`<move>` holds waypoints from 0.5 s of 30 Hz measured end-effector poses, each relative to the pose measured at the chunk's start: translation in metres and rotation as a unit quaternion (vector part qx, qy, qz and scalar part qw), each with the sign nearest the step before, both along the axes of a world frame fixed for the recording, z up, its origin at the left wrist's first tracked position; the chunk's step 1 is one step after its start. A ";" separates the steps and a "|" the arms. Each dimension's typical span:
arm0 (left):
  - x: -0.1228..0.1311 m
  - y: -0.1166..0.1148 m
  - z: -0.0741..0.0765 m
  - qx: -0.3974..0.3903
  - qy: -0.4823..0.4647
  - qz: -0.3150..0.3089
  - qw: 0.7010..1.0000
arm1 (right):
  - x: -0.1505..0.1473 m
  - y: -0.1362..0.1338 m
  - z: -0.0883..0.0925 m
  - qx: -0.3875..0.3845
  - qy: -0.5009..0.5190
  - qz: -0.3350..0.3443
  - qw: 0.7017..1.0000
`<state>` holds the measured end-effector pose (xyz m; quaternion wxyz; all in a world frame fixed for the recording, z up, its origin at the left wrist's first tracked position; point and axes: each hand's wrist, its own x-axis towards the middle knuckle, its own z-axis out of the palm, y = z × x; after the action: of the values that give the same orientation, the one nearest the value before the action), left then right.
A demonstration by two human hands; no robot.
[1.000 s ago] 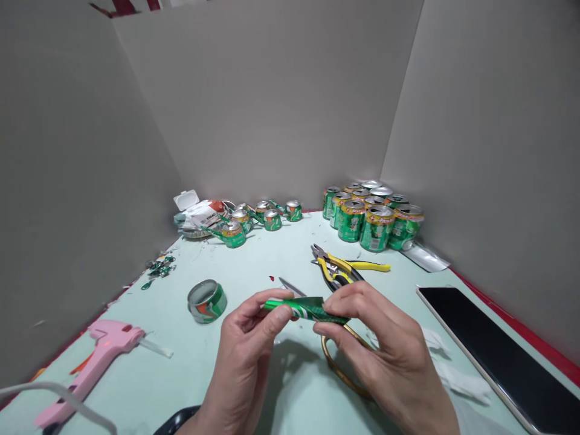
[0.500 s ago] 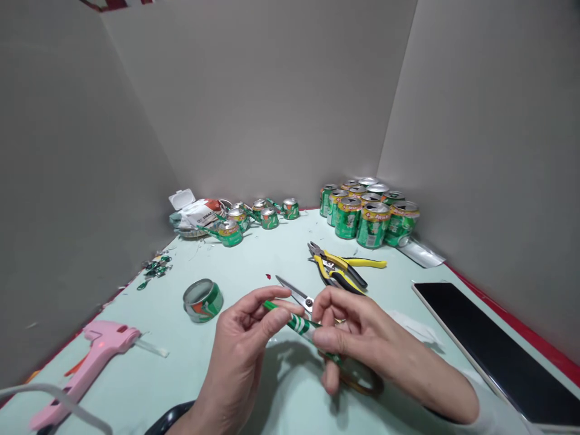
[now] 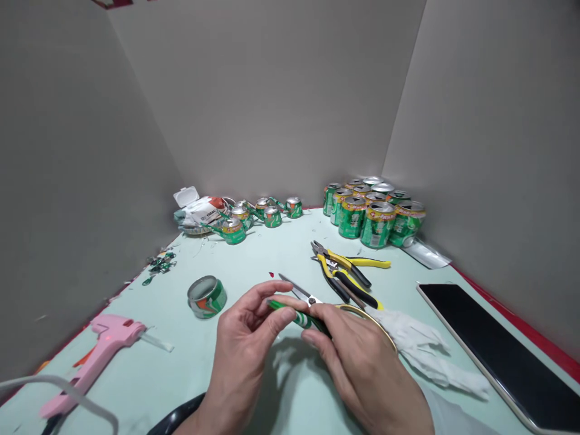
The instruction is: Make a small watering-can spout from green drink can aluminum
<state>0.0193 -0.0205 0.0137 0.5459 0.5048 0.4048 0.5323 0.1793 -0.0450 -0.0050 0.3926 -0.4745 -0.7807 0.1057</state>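
Between my two hands is a narrow green-and-white strip (image 3: pixel 302 319), apparently cut or rolled from a can. My left hand (image 3: pixel 254 329) pinches its left end between thumb and fingers. My right hand (image 3: pixel 357 356) is closed over the other end, which its fingers hide. Just beyond the hands lie scissors (image 3: pixel 312 299), blades pointing away to the left and gold-rimmed handles partly behind my right hand. A cut-down can ring (image 3: pixel 207 297) stands on the table to the left of my left hand.
A pink glue gun (image 3: pixel 102 356) with a cord lies at left. Yellow-and-black pliers (image 3: pixel 344 266), a white glove (image 3: pixel 421 341) and a black-screened tablet (image 3: pixel 493 350) are at right. Whole cans (image 3: pixel 378 226), small can pieces with handles (image 3: pixel 233 231) and a wipes pack (image 3: pixel 203 211) stand behind.
My right hand has turned palm-down over the strip and closed on its right end, uncovering the white glove. My left hand keeps its pinch. The view has shifted slightly.
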 end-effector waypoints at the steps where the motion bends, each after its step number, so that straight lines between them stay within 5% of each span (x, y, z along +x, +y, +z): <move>1: 0.000 0.000 0.000 -0.004 -0.001 -0.008 1.000 | 0.001 0.001 0.004 -0.070 0.032 0.018 0.997; 3: -0.001 0.000 0.001 -0.017 -0.009 -0.029 0.999 | 0.005 0.006 0.010 -0.242 0.130 0.088 0.957; 6: -0.003 -0.002 0.003 -0.043 -0.024 -0.066 0.997 | 0.010 0.016 0.010 -0.459 0.311 0.248 0.794; 8: -0.003 -0.002 0.005 -0.052 -0.037 -0.085 0.994 | 0.009 0.020 0.004 -0.511 0.380 0.326 0.699; 15: -0.002 0.001 0.010 -0.090 -0.147 -0.175 0.969 | -0.001 0.012 -0.023 -0.516 0.459 0.353 0.631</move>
<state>0.0176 -0.0199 0.0242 0.7274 0.4322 0.2720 0.4583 0.1779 -0.0332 -0.0283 0.3233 -0.1779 -0.4256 0.8262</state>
